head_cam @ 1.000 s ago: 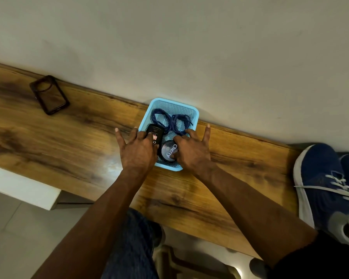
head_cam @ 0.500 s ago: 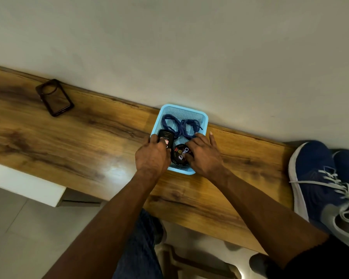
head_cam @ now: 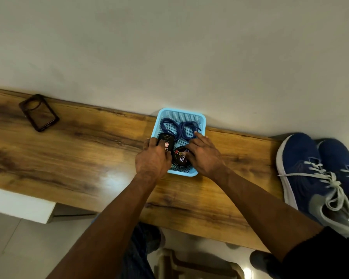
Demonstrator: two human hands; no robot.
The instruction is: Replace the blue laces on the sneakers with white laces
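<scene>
Forearms reach from the near edge across a long varnished wooden bench (head_cam: pixel 73 158), both hands meeting at a small light-blue perforated plastic basket (head_cam: pixel 181 114) set against the pale wall. The left hand (head_cam: pixel 152 160) grasps the basket's left rim, fingers curled over its edge beside a black rectangular polish bottle (head_cam: pixel 166 142) standing inside. The right hand (head_cam: pixel 205 156) rests over a round black shoe-polish tin (head_cam: pixel 180 160) in the basket's near half, fingers loosely extended, the forefinger stretching toward the coiled dark-blue laces (head_cam: pixel 178 128) that lie in the far half (whether the fingertip actually touches them cannot be told).

At the right end of the bench sits a pair of navy-blue mesh sneakers with white soles (head_cam: pixel 302 168), side by side and already threaded with white laces (head_cam: pixel 328 182), loosely tied.

Judging by that, the swap itself appears finished and the step in hand is tidying: settling the removed blue laces and the basket back by the wall. The next move likely calls only for letting go of the basket and perhaps checking the knots for even tension.

Farther left, near the wall, a dark-rimmed phone case (head_cam: pixel 38 112) lies flat and well apart from the work.
</scene>
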